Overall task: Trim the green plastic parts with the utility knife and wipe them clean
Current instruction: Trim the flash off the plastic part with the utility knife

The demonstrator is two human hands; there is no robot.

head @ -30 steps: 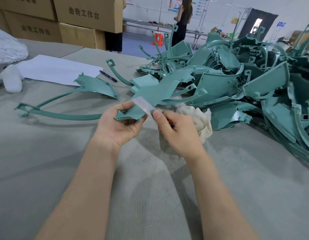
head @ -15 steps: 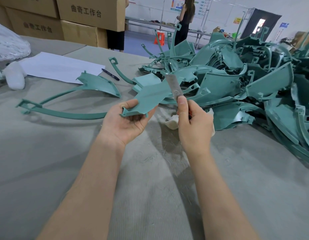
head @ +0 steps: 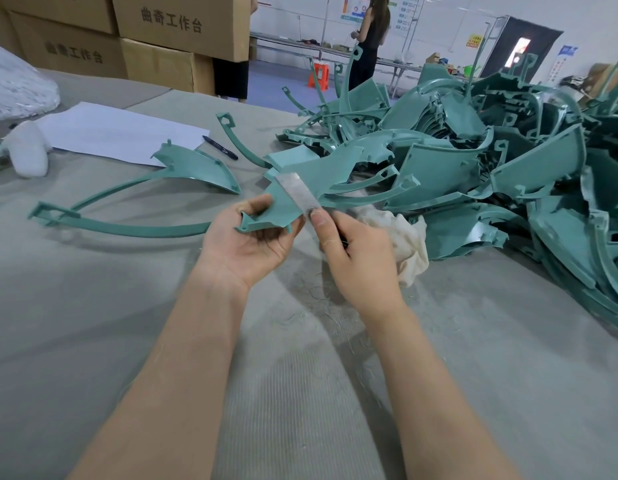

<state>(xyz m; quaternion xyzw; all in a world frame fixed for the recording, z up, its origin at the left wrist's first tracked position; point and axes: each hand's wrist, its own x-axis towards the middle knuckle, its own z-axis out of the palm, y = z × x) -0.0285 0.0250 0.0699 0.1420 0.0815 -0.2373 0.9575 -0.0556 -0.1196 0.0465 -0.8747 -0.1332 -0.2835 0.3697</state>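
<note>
The left forearm [head: 183,358] and right forearm [head: 429,393], both bare, reach up from the bottom edge and draw toward each other at the wrists. The left hand [head: 252,245] is turned palm up, its fingers [head: 285,242] curled under the near end of a green part [head: 290,202] and its thumb lying on top. The right hand [head: 359,261] shows its back, with the fingers folded in. Its thumb stretches forward, pinching a knife blade [head: 299,192] that lies against the part.
</note>
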